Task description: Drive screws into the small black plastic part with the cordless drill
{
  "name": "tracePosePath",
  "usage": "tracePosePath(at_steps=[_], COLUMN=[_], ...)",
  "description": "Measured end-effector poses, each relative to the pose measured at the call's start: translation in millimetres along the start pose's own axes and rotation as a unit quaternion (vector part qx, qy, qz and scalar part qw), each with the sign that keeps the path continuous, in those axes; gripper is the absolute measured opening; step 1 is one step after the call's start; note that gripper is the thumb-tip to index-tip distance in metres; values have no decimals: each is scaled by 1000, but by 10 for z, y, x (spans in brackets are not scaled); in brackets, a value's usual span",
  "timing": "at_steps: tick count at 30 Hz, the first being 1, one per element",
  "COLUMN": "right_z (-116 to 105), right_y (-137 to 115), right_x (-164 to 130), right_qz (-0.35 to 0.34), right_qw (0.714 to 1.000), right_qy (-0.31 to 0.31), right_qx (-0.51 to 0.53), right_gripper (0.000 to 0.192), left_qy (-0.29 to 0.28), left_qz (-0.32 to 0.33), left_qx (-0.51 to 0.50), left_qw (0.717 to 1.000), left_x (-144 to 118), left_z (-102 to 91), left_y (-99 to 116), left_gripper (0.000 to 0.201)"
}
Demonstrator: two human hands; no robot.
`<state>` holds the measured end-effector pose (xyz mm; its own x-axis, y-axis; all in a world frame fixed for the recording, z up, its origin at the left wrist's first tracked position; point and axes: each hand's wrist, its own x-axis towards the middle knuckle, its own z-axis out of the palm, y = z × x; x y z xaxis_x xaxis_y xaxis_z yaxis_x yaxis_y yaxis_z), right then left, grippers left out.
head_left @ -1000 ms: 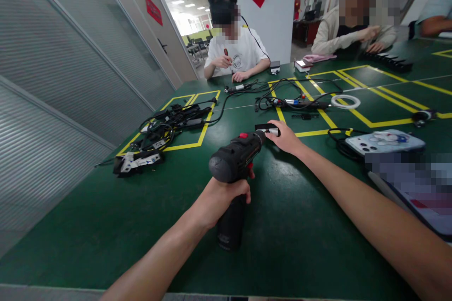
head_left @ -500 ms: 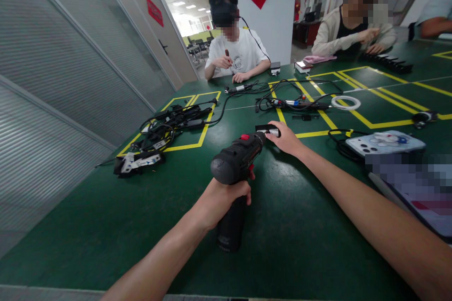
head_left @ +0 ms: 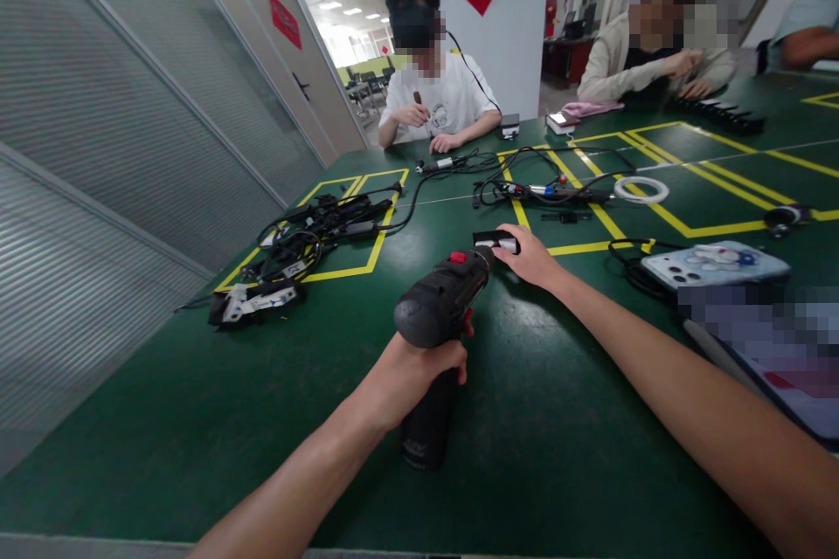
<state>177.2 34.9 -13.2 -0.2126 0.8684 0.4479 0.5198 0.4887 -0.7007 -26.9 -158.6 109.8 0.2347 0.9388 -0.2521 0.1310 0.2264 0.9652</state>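
My left hand grips the handle of a black cordless screwdriver with a red switch on top, its nose pointing away from me. The tip meets a small black part with a white label that lies on the green table. My right hand rests on that part and pins it against the table.
A tangle of black cables and adapters lies at the left inside yellow floor-tape boxes. More cables and a tool lie beyond, by a white ring. A phone sits at the right. Two other people sit at the far side.
The screwdriver body has shifted slightly right and down in my left hand. My right hand stays on the small part.
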Motion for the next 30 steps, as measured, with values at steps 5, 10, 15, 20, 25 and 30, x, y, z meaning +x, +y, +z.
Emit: tracePosePath(at_steps=[5, 10, 15, 20, 25, 30], right_z=[1, 4, 7, -7, -10, 0], right_y=[6, 5, 10, 7, 4, 28], right_x=[-1, -7, -2, 6, 12, 28], right_qz=[5, 7, 9, 4, 7, 4], right_qw=[1000, 1000, 1000, 1000, 1000, 1000], right_qy=[0, 2, 0, -5, -13, -19], right_qx=[3, 5, 5, 0, -5, -9], right_gripper=[40, 40, 40, 38, 39, 38], left_qy=[-1, 4, -2, -19, -28, -25], left_qz=[-1, -7, -3, 3, -8, -17], left_qx=[-2, 0, 2, 13, -25, -47], left_qw=[1000, 1000, 1000, 1000, 999, 998], left_x=[9, 4, 20, 53, 59, 52], left_z=[-11, -5, 2, -7, -25, -11], left_y=[-10, 14, -16, -99, -90, -35], left_gripper=[38, 39, 30, 24, 22, 27])
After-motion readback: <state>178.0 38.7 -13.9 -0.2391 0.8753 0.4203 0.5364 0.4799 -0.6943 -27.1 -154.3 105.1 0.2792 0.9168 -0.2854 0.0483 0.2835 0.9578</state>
